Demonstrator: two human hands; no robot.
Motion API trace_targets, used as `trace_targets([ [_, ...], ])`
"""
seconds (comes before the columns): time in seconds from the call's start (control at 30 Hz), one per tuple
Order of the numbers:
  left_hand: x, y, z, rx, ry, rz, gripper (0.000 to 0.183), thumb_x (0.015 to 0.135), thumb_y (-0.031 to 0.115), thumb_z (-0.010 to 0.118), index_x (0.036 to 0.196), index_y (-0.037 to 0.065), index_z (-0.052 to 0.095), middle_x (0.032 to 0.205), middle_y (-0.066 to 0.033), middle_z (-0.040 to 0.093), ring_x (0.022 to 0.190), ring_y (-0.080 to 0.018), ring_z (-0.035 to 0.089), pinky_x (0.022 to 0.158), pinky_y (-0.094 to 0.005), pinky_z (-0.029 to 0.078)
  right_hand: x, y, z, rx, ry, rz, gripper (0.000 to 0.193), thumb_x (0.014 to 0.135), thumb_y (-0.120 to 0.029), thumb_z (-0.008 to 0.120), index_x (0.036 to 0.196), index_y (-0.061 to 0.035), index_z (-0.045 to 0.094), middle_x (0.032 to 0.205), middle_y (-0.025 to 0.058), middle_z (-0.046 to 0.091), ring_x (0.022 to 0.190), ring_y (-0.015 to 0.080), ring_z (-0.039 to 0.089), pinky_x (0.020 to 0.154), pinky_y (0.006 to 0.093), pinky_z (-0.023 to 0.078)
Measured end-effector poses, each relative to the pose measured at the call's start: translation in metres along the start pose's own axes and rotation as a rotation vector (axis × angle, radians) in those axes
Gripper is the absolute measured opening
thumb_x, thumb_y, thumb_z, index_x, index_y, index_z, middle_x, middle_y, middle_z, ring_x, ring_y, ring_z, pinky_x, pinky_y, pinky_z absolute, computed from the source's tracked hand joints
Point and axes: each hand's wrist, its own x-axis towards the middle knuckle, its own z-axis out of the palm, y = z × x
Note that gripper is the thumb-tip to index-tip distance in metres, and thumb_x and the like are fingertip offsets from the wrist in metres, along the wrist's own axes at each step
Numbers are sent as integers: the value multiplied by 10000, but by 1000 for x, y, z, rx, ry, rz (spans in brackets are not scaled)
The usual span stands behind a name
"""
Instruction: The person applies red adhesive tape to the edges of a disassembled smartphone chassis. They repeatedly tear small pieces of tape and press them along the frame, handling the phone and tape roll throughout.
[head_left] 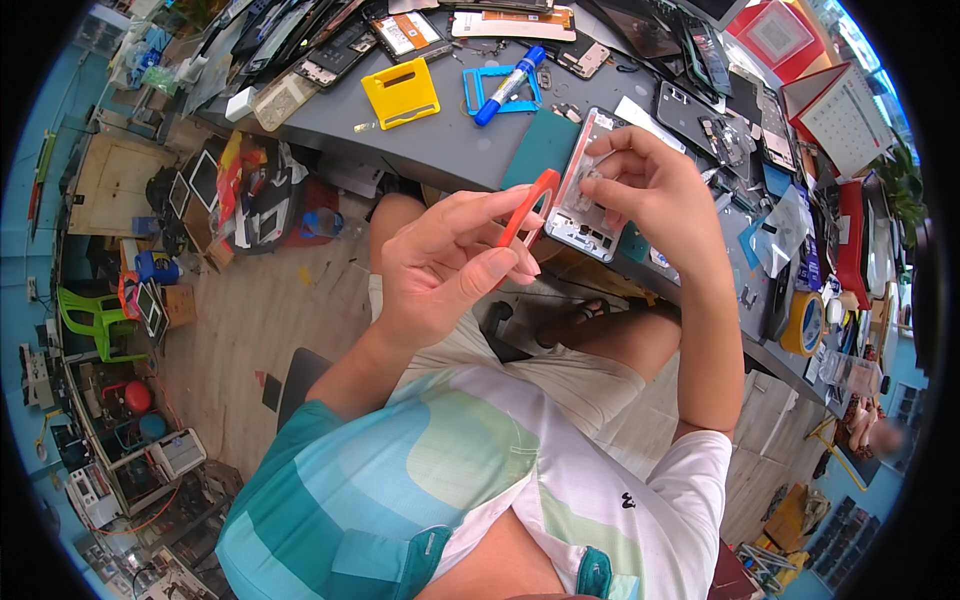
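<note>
My left hand (455,255) grips a thin red roll of tape (530,210) between thumb and fingers, held upright over the table's front edge. Beside it lies a silver phone frame (583,222), tilted in view, on a dark green mat (540,145). A narrow red strip (584,150) runs along the frame's left side. Over the frame's middle is my right hand (650,190), its fingers curled and drawn together. Whatever its fingertips pinch, if anything, is too small to make out. The part of the frame beneath those fingers is hidden.
On the grey table (430,140) lie a yellow plastic holder (402,93), a blue marker (510,85) over a blue frame, and several phone parts. A black phone back (690,115), a yellow tape roll (803,322) and a desk calendar (845,120) are at right.
</note>
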Motion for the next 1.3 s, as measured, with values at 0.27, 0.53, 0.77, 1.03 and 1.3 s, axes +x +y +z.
trace_targets([
  [0.27, -3, 0, 0, 2, 6, -1, 522, 1090, 56, 660, 1570, -108, 536, 1366, -290, 678, 970, -299, 797, 823, -435, 705, -30, 3, -5, -125, 228, -234, 138, 948, -79, 843, 1064, -5, 832, 1045, 42, 765, 823, 100, 699, 695, 258, 568],
  [0.53, -2, -2, 1, -8, -5, 11, 519, 1095, 64, 658, 1571, -102, 538, 1361, -285, 679, 961, -298, 797, 816, -430, 700, -50, 29, 12, -19, 316, -502, 191, 1011, -42, 791, 1177, 43, 748, 1187, 129, 775, 950, 172, 766, 804, 298, 624],
  [0.77, -3, -2, 0, 10, -5, 4, 517, 1095, 72, 663, 1565, -106, 543, 1360, -283, 681, 959, -293, 800, 819, -423, 703, -61, 23, 21, 322, 244, -157, 274, 1082, -34, 719, 1340, 57, 695, 1081, 121, 788, 966, 156, 775, 805, 272, 629],
  [1.03, -2, 1, 1, 22, 1, -11, 510, 1086, 53, 654, 1558, -109, 550, 1355, -280, 692, 953, -279, 804, 828, -414, 693, -63, 21, 30, 331, 218, -132, 352, 1056, -32, 752, 1395, 45, 692, 1066, 92, 780, 863, 113, 719, 758, 266, 590],
  [1.3, -2, 0, 0, 18, -1, -2, 505, 1088, 46, 650, 1556, -115, 550, 1354, -281, 692, 956, -275, 804, 835, -412, 685, -60, 21, 31, 276, 240, -81, 379, 1014, -24, 804, 1357, 60, 669, 1055, 70, 753, 867, 112, 725, 754, 265, 588],
])
